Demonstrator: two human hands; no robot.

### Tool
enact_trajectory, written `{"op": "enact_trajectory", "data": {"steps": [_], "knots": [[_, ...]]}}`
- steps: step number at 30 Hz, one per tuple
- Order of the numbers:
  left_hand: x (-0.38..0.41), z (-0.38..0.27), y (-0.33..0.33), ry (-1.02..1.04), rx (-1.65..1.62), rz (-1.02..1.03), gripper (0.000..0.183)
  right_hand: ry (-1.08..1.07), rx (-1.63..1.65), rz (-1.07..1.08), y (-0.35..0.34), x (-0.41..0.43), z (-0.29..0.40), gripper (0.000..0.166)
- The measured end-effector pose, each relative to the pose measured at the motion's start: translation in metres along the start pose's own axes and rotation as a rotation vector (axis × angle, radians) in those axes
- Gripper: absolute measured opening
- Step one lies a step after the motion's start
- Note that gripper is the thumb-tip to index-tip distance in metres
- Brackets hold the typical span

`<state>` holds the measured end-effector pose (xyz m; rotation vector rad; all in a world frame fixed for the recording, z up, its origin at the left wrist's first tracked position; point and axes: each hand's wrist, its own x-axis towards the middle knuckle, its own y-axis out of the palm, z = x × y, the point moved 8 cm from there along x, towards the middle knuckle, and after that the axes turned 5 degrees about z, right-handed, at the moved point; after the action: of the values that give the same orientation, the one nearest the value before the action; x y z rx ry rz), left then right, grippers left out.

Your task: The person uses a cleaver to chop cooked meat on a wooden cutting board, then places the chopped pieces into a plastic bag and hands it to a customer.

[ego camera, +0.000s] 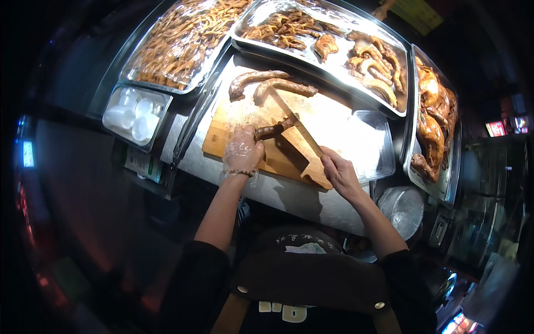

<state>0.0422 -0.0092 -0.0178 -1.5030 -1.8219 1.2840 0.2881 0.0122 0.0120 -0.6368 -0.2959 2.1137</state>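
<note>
My left hand (243, 149), in a clear plastic glove, grips one end of a browned poultry neck (270, 131) on a wooden cutting board (223, 135). My bare right hand (340, 170) holds a knife (301, 127) by its handle end. The blade slants up and left across the far end of that neck; whether it has cut in cannot be told. Two more browned necks, a left one (253, 79) and a right one (288, 86), lie at the back of the board. The knife's tip overlaps the right one in view.
A tray of browned strips (167, 62) stands back left, above a small tray of white plastic cups (139, 115). Behind the board is a metal tray of meat pieces (292, 48). Whole roast poultry (431, 112) fills the right tray. A clear plastic container (377, 150) adjoins the board.
</note>
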Motion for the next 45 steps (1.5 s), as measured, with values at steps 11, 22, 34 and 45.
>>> {"op": "enact_trajectory", "data": {"steps": [11,22,34,45], "knots": [[-0.028,0.013,0.021,-0.016,-0.132,-0.093,0.027,-0.325,-0.228,0.028,-0.002,0.029,0.083,0.037],[-0.026,0.003,0.014,-0.028,-0.058,-0.054,0.035,-0.026,-0.317,0.156,0.007,0.068,0.001,0.049],[-0.06,0.0,0.026,-0.068,-0.139,-0.078,0.078,-0.287,-0.178,0.121,-0.012,0.042,0.076,0.048],[-0.064,-0.004,0.035,0.019,-0.506,-0.299,0.048,-0.238,-0.344,0.118,0.019,0.071,0.013,0.046]]}}
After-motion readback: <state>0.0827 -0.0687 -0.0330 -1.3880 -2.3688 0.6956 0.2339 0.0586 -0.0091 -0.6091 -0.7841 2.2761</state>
